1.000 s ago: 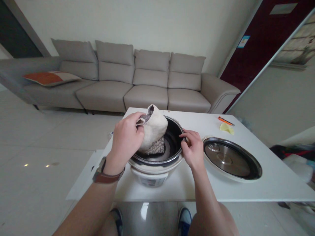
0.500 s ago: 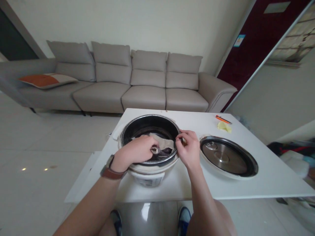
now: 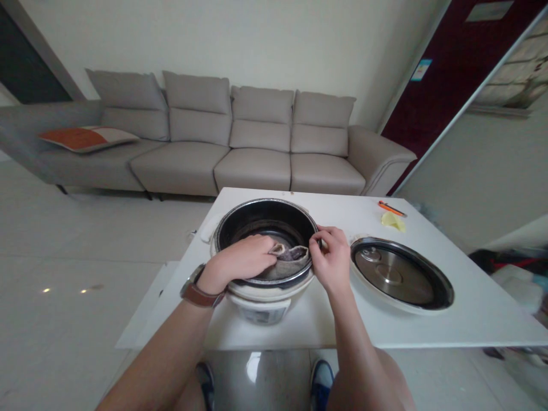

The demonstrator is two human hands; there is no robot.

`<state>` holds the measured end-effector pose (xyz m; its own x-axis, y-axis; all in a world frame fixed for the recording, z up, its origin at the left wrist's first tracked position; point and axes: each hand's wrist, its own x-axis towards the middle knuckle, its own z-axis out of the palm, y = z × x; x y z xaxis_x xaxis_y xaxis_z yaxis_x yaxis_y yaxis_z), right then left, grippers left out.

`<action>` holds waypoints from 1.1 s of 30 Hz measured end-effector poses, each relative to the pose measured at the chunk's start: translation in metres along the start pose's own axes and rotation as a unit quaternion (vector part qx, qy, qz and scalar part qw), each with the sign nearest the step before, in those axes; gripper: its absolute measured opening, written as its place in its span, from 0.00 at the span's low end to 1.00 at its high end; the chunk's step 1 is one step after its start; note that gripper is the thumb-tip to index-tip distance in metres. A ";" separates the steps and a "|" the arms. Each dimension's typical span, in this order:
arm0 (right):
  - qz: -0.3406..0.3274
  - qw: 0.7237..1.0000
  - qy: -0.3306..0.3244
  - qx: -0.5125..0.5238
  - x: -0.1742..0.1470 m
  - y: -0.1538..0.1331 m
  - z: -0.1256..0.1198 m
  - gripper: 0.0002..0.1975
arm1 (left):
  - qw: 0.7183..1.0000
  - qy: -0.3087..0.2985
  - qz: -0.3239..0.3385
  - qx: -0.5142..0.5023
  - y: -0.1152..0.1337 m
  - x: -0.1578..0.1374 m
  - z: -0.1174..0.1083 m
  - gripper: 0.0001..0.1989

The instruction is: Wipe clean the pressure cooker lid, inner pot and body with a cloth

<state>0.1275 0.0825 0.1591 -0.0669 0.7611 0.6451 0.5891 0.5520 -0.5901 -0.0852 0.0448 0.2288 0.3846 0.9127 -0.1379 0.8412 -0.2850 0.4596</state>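
Note:
A black inner pot (image 3: 257,216) with a shiny metal rim sits in a white electric cooker (image 3: 262,311) on the table. My left hand (image 3: 242,258), with a watch on the wrist, reaches into the pot. Its fingers are closed on a bunched grey-beige cloth (image 3: 291,265), which lies against the pot's near right inner wall. My right hand (image 3: 331,254) pinches the pot's rim on the right side. The fingertips inside the pot are partly hidden by the cloth.
A round lid (image 3: 402,277) with a metal inner face lies on the white table (image 3: 466,308), right of the cooker. Farther back are an orange utility knife (image 3: 391,209) and a crumpled yellow piece (image 3: 393,221). A grey sofa (image 3: 252,168) stands behind the table.
My left hand has shifted the cloth inside the pot; its light upper part has folded down and it now lies nearer the front wall. My right hand stays on the rim.

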 end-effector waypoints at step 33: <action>0.023 0.998 0.019 -0.056 0.002 -0.017 -0.009 0.12 | 0.994 0.064 0.080 0.031 0.025 -0.016 0.006 0.17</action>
<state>0.1251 0.0718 0.1749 -0.0091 0.7702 0.6378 0.6769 0.4742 -0.5630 -0.0678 0.0210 0.2377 0.4681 0.8824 0.0468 0.7958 -0.4440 0.4119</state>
